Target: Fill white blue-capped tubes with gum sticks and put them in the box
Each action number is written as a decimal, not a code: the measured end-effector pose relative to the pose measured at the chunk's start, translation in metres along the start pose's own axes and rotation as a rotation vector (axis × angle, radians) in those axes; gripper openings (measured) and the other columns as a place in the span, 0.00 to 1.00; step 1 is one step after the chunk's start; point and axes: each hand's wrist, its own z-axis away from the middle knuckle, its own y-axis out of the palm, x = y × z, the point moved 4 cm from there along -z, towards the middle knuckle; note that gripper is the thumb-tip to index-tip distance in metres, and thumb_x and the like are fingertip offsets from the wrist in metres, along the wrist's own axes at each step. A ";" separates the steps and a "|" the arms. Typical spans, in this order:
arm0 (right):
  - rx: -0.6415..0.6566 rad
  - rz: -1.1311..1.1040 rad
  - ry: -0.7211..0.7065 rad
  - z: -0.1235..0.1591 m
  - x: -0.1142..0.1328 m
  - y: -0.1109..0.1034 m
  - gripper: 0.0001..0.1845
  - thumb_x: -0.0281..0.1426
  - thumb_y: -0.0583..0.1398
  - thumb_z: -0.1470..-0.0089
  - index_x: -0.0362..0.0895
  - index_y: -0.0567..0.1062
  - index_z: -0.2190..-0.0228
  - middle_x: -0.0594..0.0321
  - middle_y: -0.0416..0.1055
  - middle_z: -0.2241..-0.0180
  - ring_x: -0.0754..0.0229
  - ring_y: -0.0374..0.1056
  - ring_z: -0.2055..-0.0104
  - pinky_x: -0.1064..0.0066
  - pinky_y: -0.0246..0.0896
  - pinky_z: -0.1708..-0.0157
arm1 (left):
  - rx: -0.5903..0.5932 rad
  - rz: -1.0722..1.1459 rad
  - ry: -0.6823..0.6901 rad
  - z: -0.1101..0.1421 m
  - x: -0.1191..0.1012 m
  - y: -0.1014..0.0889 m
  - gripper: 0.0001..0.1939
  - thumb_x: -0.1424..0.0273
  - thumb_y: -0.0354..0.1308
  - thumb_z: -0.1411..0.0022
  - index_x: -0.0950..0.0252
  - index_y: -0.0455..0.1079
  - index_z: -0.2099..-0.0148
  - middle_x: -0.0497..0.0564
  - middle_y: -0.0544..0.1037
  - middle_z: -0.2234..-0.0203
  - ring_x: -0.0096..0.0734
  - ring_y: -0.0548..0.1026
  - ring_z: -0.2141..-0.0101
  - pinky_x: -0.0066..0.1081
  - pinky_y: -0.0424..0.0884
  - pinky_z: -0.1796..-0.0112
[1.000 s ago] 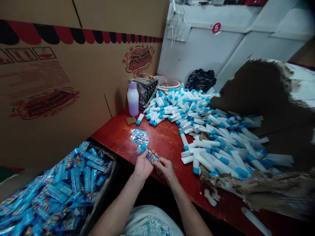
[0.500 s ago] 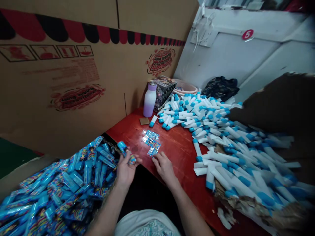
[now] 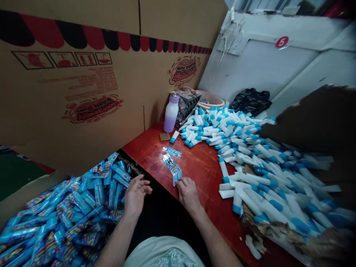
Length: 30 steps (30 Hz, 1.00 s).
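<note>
- Gone from the left hand [image 3: 136, 194] is the wrapped tube it held half a second ago; meanwhile one printed wrapper [image 3: 171, 165] has swung round on the table [image 3: 147, 157], its near end now at the right hand [image 3: 189, 194].
- Left hand: released, fingers loosely curled around nothing, above the dark gap between the table's near edge and the open carton [image 3: 30, 190] on the left.
- Right hand: fingertips touch the near end of that wrapper; whether they pinch it or only press it down, I cannot tell.
- That wrapper lies slantwise near the table's left edge, bent towards its near end; the other wrappers [image 3: 172, 152] lie just beyond it.
- Blue wrapped tubes [image 3: 80, 202] fill the carton in a jumbled pile.
- White tubes with blue caps [image 3: 213, 130] spread in a heap from the far side to the near right, against torn cardboard [image 3: 303, 118].
- One loose tube [image 3: 174, 137] lies far left, between that heap and a brown card piece [image 3: 164, 137], in front of a purple-and-white bottle [image 3: 170, 114].
</note>
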 end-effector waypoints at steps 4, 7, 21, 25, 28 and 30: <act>-0.192 -0.247 0.127 0.010 -0.015 -0.015 0.11 0.25 0.51 0.39 0.44 0.73 0.66 0.59 0.71 0.64 0.59 0.64 0.61 0.67 0.59 0.60 | 0.289 -0.128 -0.195 0.023 0.037 0.049 0.18 0.60 0.60 0.46 0.67 0.66 0.58 0.52 0.77 0.74 0.32 0.74 0.81 0.28 0.65 0.80; -0.332 -0.302 0.106 0.022 -0.017 -0.036 0.11 0.25 0.51 0.39 0.45 0.73 0.63 0.58 0.70 0.63 0.59 0.65 0.58 0.66 0.61 0.58 | 0.461 -0.177 -0.415 0.031 0.062 0.077 0.23 0.52 0.54 0.43 0.68 0.67 0.59 0.54 0.77 0.73 0.33 0.74 0.82 0.28 0.63 0.82; -0.334 -0.762 0.512 0.046 -0.049 -0.054 0.13 0.36 0.56 0.45 0.42 0.72 0.60 0.59 0.71 0.64 0.60 0.67 0.64 0.70 0.63 0.63 | 0.471 -0.149 -0.239 0.032 0.102 0.143 0.14 0.63 0.66 0.52 0.68 0.71 0.66 0.49 0.75 0.76 0.26 0.70 0.78 0.25 0.61 0.78; -0.303 -0.849 0.606 0.035 -0.058 -0.045 0.14 0.39 0.57 0.48 0.43 0.69 0.77 0.68 0.65 0.78 0.64 0.60 0.74 0.74 0.56 0.72 | 0.500 -0.199 -0.189 0.029 0.103 0.149 0.13 0.64 0.67 0.52 0.68 0.72 0.69 0.47 0.74 0.78 0.24 0.68 0.79 0.25 0.62 0.77; -0.287 -0.878 0.621 0.027 -0.061 -0.043 0.18 0.42 0.57 0.49 0.43 0.65 0.82 0.72 0.59 0.82 0.67 0.56 0.77 0.76 0.51 0.75 | 0.483 -0.187 -0.195 0.027 0.103 0.152 0.13 0.66 0.69 0.55 0.68 0.73 0.69 0.46 0.73 0.79 0.23 0.68 0.78 0.24 0.62 0.76; -0.258 -0.878 0.620 0.020 -0.061 -0.043 0.21 0.43 0.56 0.48 0.44 0.63 0.84 0.72 0.57 0.83 0.68 0.54 0.78 0.76 0.49 0.77 | 0.458 -0.147 -0.196 0.025 0.105 0.157 0.13 0.67 0.69 0.56 0.68 0.73 0.68 0.46 0.73 0.78 0.22 0.67 0.78 0.24 0.62 0.76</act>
